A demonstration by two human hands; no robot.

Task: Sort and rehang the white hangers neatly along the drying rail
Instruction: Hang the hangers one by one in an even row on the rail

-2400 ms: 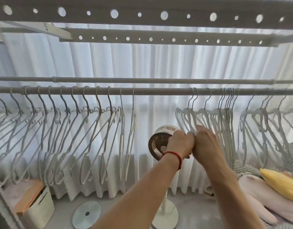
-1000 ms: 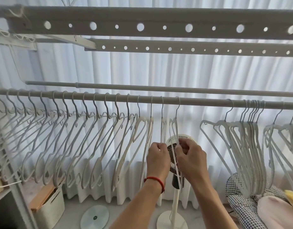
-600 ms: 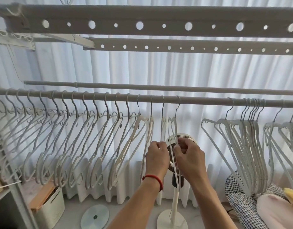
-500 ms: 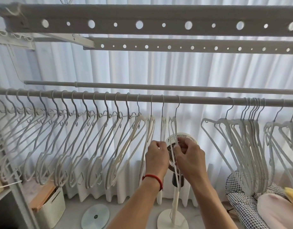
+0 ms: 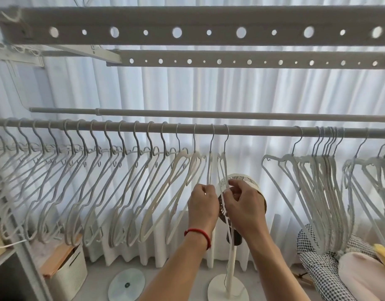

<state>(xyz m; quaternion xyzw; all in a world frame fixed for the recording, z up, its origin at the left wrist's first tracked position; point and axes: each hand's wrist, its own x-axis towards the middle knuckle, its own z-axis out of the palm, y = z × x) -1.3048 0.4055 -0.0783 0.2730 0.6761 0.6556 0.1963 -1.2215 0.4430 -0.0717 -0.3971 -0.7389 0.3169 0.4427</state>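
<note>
A grey drying rail [image 5: 258, 131] runs across the view. A long row of white hangers [image 5: 83, 181] hangs evenly spaced and slanted along its left half. Two more hangers hang edge-on at the middle. My left hand [image 5: 203, 205] pinches the lower edge of the left one [image 5: 209, 168]. My right hand [image 5: 244, 208] is closed on the right one [image 5: 223, 170], whose thin arm runs down between my hands. A tight bunch of hangers [image 5: 324, 187] and a looser group [image 5: 369, 177] hang at the right, beyond a bare stretch of rail.
A standing fan [image 5: 237, 213] on a round base is right behind my hands. A second rail [image 5: 187, 114] and two perforated bars [image 5: 209, 33] run above. White curtains fill the back. A white box [image 5: 68, 272] sits low left; cushions [image 5: 330, 270] lie low right.
Since 2.4 s ago two hangers came from the right bunch to the middle of the rail with both hands. Over the last second the hands stay on them, hardly moving.
</note>
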